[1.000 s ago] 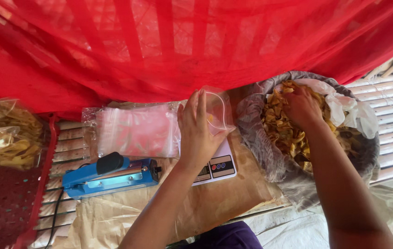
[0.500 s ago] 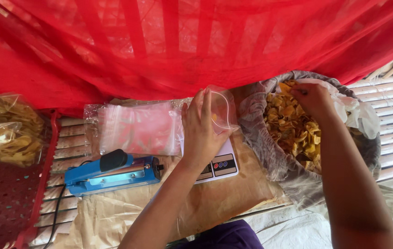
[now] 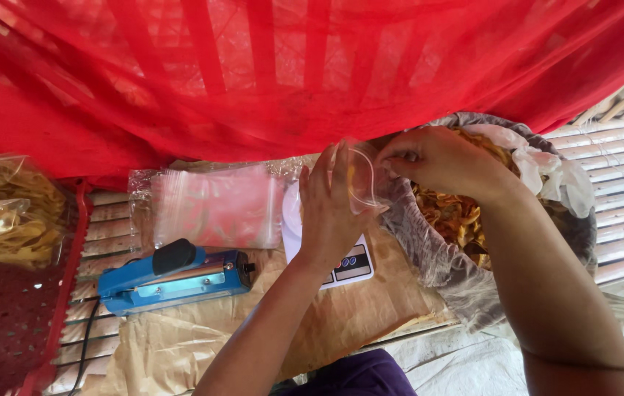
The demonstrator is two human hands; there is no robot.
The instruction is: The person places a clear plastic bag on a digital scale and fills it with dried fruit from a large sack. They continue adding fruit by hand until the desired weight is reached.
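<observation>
Left hand (image 3: 332,209): raised upright above the small white scale (image 3: 326,246), palm and fingers wrapped around a small clear plastic bag (image 3: 362,180), which it holds open at its mouth. From here the view runs left to right.

Far left: packed clear bags of yellow chips (image 3: 4,213) rest in a red perforated basket (image 3: 11,323). Beside the basket, a blue heat sealer (image 3: 172,279) with a black knob lies on crumpled brown paper (image 3: 180,345), its cord trailing off toward the near edge. Just behind the sealer lies a flat stack of empty clear bags (image 3: 213,207).

Centre: the scale sits on the brown paper, directly under the left hand; its display panel shows near the wrist.

Right of centre: the right hand (image 3: 436,163) meets the held bag at its open mouth, fingers pinched closed there; whether chips are between them cannot be told. The forearm crosses over a large sack of fried yellow chips (image 3: 466,220), lined with grey plastic, which stands just beside the scale.

Above everything hangs a red net cloth (image 3: 268,73). At far right, a slatted bamboo platform (image 3: 619,161) shows beneath the sack.
</observation>
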